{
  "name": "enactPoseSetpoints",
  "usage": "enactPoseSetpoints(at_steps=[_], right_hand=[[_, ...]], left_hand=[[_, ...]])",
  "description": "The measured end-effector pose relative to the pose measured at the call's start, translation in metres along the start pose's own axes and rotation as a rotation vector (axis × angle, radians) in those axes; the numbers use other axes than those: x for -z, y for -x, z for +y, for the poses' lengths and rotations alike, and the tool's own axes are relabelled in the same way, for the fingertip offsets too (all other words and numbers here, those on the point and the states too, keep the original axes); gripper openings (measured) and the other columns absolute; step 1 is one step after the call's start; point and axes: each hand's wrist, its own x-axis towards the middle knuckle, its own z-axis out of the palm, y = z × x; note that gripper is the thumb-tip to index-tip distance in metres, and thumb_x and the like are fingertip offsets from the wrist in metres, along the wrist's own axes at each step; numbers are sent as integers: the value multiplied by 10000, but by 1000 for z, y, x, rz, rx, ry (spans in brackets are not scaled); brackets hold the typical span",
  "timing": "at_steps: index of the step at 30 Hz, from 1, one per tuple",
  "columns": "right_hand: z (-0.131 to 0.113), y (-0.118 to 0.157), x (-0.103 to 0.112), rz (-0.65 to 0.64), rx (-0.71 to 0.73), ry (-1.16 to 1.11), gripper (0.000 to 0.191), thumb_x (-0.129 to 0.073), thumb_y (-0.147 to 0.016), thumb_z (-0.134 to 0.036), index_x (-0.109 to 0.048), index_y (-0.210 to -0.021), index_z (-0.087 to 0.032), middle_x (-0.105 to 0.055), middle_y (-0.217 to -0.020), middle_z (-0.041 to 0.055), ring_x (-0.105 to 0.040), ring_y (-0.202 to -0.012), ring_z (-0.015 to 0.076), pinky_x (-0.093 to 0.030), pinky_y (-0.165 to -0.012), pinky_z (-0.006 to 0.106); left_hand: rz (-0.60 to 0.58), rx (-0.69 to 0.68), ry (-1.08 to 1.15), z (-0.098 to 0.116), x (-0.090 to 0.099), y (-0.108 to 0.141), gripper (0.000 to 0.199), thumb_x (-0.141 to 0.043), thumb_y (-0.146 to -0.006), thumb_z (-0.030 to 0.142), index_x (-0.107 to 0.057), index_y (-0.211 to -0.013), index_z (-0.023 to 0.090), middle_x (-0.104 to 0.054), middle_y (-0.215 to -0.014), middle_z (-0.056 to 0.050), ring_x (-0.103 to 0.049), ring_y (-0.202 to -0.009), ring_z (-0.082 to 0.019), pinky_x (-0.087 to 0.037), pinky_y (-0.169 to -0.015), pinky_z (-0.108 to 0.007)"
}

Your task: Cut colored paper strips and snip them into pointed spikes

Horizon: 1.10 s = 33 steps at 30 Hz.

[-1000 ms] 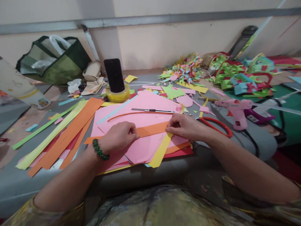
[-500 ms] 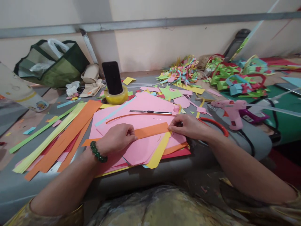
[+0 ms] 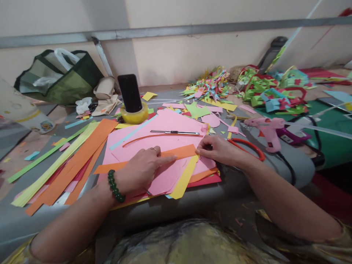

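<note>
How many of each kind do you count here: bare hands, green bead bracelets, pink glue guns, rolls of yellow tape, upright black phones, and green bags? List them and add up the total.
Bare hands: 2 (left hand, right hand)
Green bead bracelet: 1
Pink plastic glue gun: 1
Yellow tape roll: 1
Upright black phone: 1
Green bag: 1
Total: 7

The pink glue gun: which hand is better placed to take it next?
Probably the right hand: it is nearer the glue gun, while the left hand is farther away, its index finger on the orange strip.
</note>
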Motion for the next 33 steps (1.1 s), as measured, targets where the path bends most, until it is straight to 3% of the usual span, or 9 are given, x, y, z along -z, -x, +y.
enactPoseSetpoints(at_steps=[7, 12, 14, 16, 18, 20, 22, 27, 33], right_hand=[[-2, 0, 0, 3, 7, 41, 229, -525, -789, -343, -612, -727, -141, -634, -678, 33, -549, -611, 141, -394, -543, 241], [-1, 0, 3, -12, -1, 102, 216, -526, -805, -327, -618, -729, -147, -639, -683, 34, -560, -617, 147, -398, -549, 247], [-5, 3, 1, 43, -16, 185, 190, -543, -809, -317, -629, -755, -156, -645, -713, 38, -567, -640, 159, -405, -560, 257], [-15, 7, -5, 169, 53, 318, 136, -549, -820, -258, -648, -812, -164, -654, -789, 57, -575, -736, 186, -429, -635, 285], [-30, 12, -14, 234, 253, 419, 160, -512, -844, -160, -668, -878, -170, -651, -873, 75, -558, -855, 204, -436, -748, 319], [-43, 17, -24, 145, 446, 425, 232, -460, -866, -95, -679, -887, -169, -645, -887, 76, -541, -876, 193, -441, -783, 317], [-51, 20, -31, 63, 507, 402, 255, -439, -879, -79, -681, -869, -161, -641, -885, 77, -537, -864, 185, -455, -777, 307], [-50, 22, -36, 68, 462, 409, 281, -417, -882, -55, -666, -962, -157, -622, -894, 77, -535, -852, 179, -462, -748, 291], [-57, 25, -31, -3, 452, 690, 283, -480, -874, -112, -623, -1115, -152, -590, -898, 100, -508, -853, 211, -442, -687, 305]], left_hand=[[21, 3, -196, 12, 5, 2, 437, -398, -894, 191, -473, -1295, 347, -514, -904, -76, -487, -770, -216, -367, -669, -335], [39, -6, -267, 28, 8, -1, 356, -422, -852, 131, -554, -1169, 226, -546, -981, -107, -486, -903, -261, -378, -782, -399], [33, -16, -266, 33, 8, -3, 286, -398, -862, 129, -582, -1074, 184, -556, -992, -108, -485, -912, -260, -380, -791, -396], [30, -31, -253, 36, 9, -4, 246, -383, -876, 153, -589, -1010, 168, -563, -989, -103, -486, -913, -258, -379, -805, -398], [32, -41, -237, 36, 8, -4, 240, -383, -887, 189, -582, -1017, 166, -570, -990, -98, -488, -920, -256, -372, -829, -405], [38, -41, -234, 35, 7, -2, 259, -376, -893, 200, -569, -1063, 169, -579, -994, -92, -491, -933, -256, -361, -853, -413], [46, -33, -241, 34, 6, 0, 276, -378, -893, 199, -554, -1105, 175, -587, -1002, -83, -492, -946, -256, -345, -881, -424], [56, -8, -259, 32, 2, 8, 291, -384, -891, 182, -542, -1135, 190, -591, -1047, -63, -495, -956, -245, -306, -937, -440], [75, 29, -251, 33, 2, 12, 289, -393, -900, 187, -546, -1145, 195, -603, -1028, -62, -505, -960, -241, -299, -945, -451]])
